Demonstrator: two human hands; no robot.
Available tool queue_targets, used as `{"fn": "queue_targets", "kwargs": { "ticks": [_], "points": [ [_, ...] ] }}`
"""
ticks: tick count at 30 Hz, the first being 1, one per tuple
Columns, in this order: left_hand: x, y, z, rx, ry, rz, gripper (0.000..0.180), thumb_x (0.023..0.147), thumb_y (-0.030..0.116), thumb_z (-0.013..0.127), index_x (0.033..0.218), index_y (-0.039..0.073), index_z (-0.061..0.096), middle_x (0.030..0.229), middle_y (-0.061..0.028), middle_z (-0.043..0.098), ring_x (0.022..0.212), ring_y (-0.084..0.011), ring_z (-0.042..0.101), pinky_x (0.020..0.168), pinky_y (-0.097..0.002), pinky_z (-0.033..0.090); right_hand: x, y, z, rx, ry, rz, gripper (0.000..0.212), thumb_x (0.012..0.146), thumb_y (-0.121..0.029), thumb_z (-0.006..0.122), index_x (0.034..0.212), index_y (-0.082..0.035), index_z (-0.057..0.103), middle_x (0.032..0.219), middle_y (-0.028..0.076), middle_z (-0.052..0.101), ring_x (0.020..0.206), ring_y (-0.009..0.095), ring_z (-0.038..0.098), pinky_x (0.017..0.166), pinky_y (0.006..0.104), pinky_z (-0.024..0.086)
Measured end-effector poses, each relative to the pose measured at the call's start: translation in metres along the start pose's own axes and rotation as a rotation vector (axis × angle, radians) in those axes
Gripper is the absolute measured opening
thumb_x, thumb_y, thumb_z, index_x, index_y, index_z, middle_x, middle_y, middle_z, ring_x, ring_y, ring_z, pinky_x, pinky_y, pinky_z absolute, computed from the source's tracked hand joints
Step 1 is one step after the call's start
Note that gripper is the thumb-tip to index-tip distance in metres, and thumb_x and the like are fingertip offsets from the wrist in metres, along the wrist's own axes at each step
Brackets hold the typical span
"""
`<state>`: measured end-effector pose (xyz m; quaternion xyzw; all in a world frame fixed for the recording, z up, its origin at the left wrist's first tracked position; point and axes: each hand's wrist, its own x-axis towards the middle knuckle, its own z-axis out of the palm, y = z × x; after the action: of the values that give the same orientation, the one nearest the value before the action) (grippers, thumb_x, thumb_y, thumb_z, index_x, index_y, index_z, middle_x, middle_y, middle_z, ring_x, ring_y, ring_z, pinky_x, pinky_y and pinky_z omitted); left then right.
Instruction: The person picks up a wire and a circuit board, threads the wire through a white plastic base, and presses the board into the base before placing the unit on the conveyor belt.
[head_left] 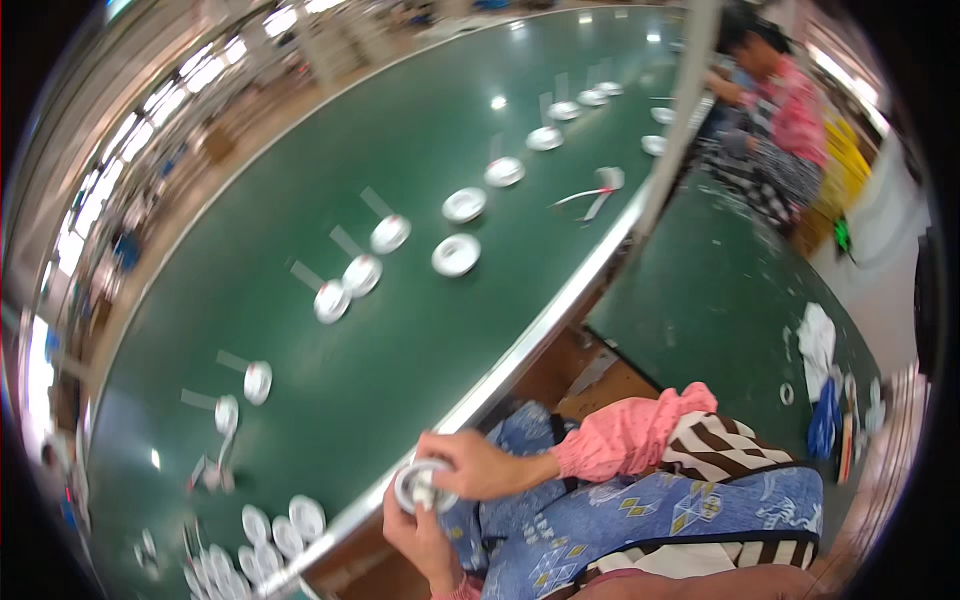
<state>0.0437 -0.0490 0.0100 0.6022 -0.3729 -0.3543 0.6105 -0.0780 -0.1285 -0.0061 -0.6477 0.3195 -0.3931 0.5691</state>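
Note:
Just off the near edge of the green belt, my two hands hold a white round fitting (pixel 408 486) that looks like a small lamp housing. My left hand (pixel 422 540) is below it, its fingers closed around the rim. From the other side my right hand (pixel 482 468) grips the same fitting, its fingertips at a small whitish part in the middle. What that inner part is I cannot make out. Across the belt, similar white round fittings (pixel 456 256) lie spaced apart, several with a pale, see-through strip sticking out.
The green belt (pixel 340 420) has a metal edge rail (pixel 520 350). More white discs (pixel 268 558) cluster at its lower left. A cabled white part (pixel 604 188) lies farther up. At right, a green worktop (pixel 690 290) bears a white cloth (pixel 817 340) and blue item (pixel 825 418). A co-worker (pixel 775 120) sits beyond.

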Motion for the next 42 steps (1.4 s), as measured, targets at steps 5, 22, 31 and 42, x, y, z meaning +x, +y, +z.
{"fn": "queue_targets", "kwargs": {
  "ticks": [5, 22, 31, 42],
  "points": [
    [-0.005, 0.007, 0.031, 0.146, -0.140, 0.035, 0.037, 0.093, 0.024, 0.057, 0.113, -0.007, 0.066, 0.101, -0.0147, 0.068, 0.092, -0.0230, 0.063, 0.080, -0.0353, 0.052, -0.012, 0.007, -0.029, -0.005, 0.079, 0.001, 0.019, 0.086, -0.011, 0.066, 0.100, 0.001, 0.058, 0.077, 0.011, 0.060, 0.070, 0.017, 0.057, 0.065, 0.0339, 0.047],
    [-0.011, 0.003, 0.038, 0.063, -0.093, 0.063, 0.042, 0.093, 0.028, 0.057, 0.113, -0.009, 0.066, 0.105, -0.0173, 0.068, 0.091, -0.0258, 0.065, 0.079, -0.0360, 0.053, -0.022, 0.001, -0.030, -0.056, 0.108, -0.275, 0.020, 0.085, -0.005, 0.065, 0.102, -0.001, 0.055, 0.085, 0.015, 0.062, 0.074, 0.035, 0.063, 0.064, 0.0413, 0.048],
    [-0.012, -0.008, 0.031, -0.034, 0.093, 0.037, 0.033, 0.089, 0.006, 0.047, 0.114, -0.009, 0.061, 0.107, -0.0131, 0.065, 0.095, -0.0191, 0.062, 0.084, -0.0325, 0.052, -0.020, -0.003, -0.015, -0.108, 0.065, -0.348, 0.022, 0.082, -0.003, 0.066, 0.103, -0.002, 0.058, 0.089, 0.016, 0.060, 0.079, 0.037, 0.063, 0.066, 0.0428, 0.049],
    [0.001, 0.017, 0.022, -0.010, 0.023, 0.171, 0.040, 0.095, 0.006, 0.050, 0.132, -0.001, 0.059, 0.113, -0.0130, 0.068, 0.102, -0.0191, 0.064, 0.090, -0.0318, 0.050, 0.003, -0.015, -0.020, 0.151, 0.041, -0.072, 0.017, 0.088, 0.005, 0.056, 0.105, 0.003, 0.057, 0.093, 0.007, 0.065, 0.086, 0.010, 0.062, 0.074, 0.0267, 0.052]
  ]
}}
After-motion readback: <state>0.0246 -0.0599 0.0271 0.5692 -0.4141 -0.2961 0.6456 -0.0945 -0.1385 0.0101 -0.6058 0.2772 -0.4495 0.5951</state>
